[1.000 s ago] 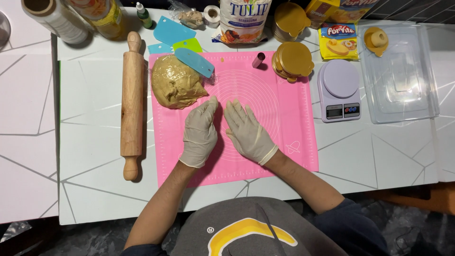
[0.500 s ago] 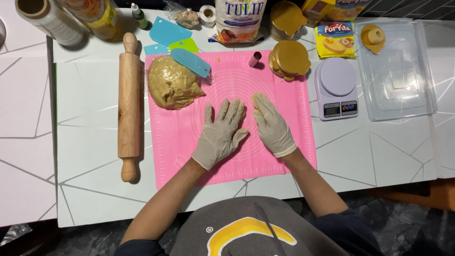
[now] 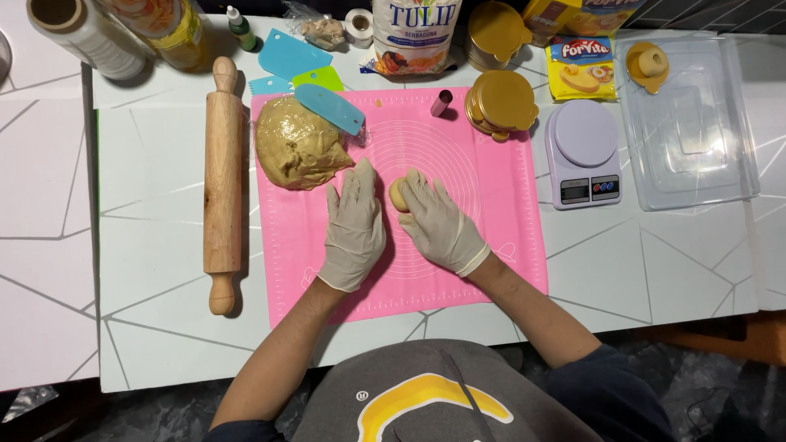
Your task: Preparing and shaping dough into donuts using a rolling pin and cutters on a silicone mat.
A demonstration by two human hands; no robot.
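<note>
From the head view: both gloved hands are down on the pink silicone mat. The right hand cups a small dough ball at its fingertips, grip curled loosely around it; the left hand lies flat beside the ball, fingers together, holding nothing. The ball sits on the mat's printed rings, right of the big wrapped dough lump. Light, even pressure from a cupped palm should keep it round, I'd say, rather than squashing it.
</note>
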